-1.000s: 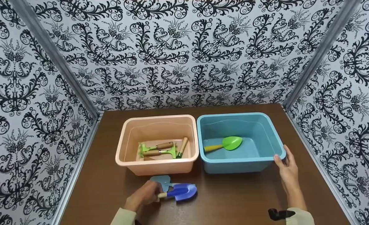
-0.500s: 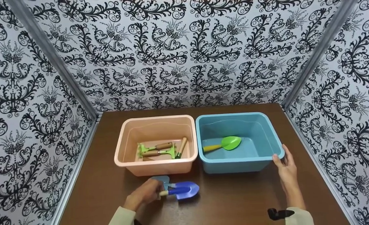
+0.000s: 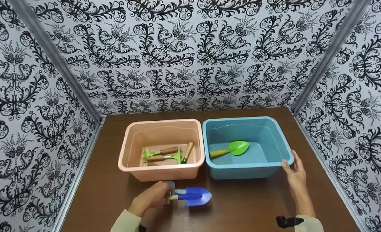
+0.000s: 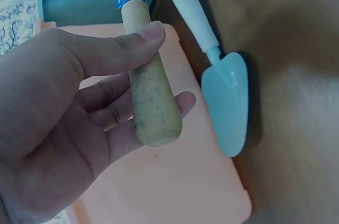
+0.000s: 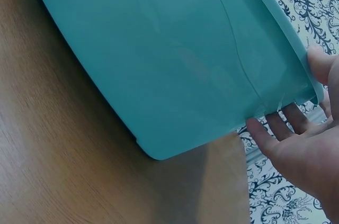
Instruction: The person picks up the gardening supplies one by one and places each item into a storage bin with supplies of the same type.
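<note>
My left hand (image 3: 153,196) pinches the wooden handle of a small blue trowel (image 3: 198,196), thumb on top, in front of the peach tub (image 3: 164,174). The trowel's blade points right. Below it on the table lies a light blue trowel (image 4: 228,102) with a whitish handle, largely covered by the hand in the head view. My right hand (image 3: 297,178) grips the near right corner of the blue tub (image 3: 242,173), thumb over the rim and fingers against the outside. Inside that tub is a green trowel (image 3: 238,148) with a yellow handle.
The two tubs stand side by side on a brown wooden table (image 3: 242,206). In the peach one lie green hand rakes (image 3: 164,157) with wooden handles and another wooden-handled tool (image 3: 188,151). Patterned walls (image 3: 184,64) enclose the table at the back and sides.
My left hand has shifted slightly right with the blue trowel, covering more of the light blue one. The right hand keeps its grip on the tub corner.
</note>
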Tool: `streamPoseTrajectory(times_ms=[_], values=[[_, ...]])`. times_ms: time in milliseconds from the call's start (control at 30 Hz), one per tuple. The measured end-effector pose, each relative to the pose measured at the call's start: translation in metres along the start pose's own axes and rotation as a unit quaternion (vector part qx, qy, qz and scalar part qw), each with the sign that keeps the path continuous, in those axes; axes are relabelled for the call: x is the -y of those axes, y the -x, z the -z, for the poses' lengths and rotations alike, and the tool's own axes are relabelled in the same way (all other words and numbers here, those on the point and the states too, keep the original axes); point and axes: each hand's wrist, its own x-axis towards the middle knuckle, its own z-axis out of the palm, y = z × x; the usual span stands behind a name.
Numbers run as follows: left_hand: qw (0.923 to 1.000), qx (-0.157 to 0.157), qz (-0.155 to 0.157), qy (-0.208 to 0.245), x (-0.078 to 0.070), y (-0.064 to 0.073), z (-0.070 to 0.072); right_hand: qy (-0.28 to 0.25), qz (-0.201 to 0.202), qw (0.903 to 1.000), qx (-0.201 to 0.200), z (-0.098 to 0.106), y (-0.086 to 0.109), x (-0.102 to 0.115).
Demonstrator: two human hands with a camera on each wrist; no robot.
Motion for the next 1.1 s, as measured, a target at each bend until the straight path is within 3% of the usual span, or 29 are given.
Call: streamPoseTrajectory(times_ms=[233, 467, 667, 833, 1100], values=[[0.9991, -0.004, -0.018, -0.039, -0.010, -0.001, 0.009, 0.002, -0.011, 0.9999, 0.001, 0.000, 0.000, 0.001], [0.9994, 0.011, -0.002, -0.033, -0.021, -0.003, 0.018, 0.001, -0.010, 0.9999, -0.005, 0.000, -0.001, 0.000], [0.9979, -0.008, -0.030, -0.057, -0.030, -0.006, 0.028, 0.009, -0.015, 0.9998, -0.004, 0.001, -0.002, 0.001], [0.9968, -0.004, -0.040, -0.070, -0.036, -0.011, 0.035, 0.024, -0.013, 0.9996, 0.001, 0.001, 0.001, 0.002], [0.9980, -0.006, -0.047, -0.043, -0.044, -0.019, 0.049, 0.022, -0.018, 0.9996, 0.004, 0.001, 0.002, 0.003]])
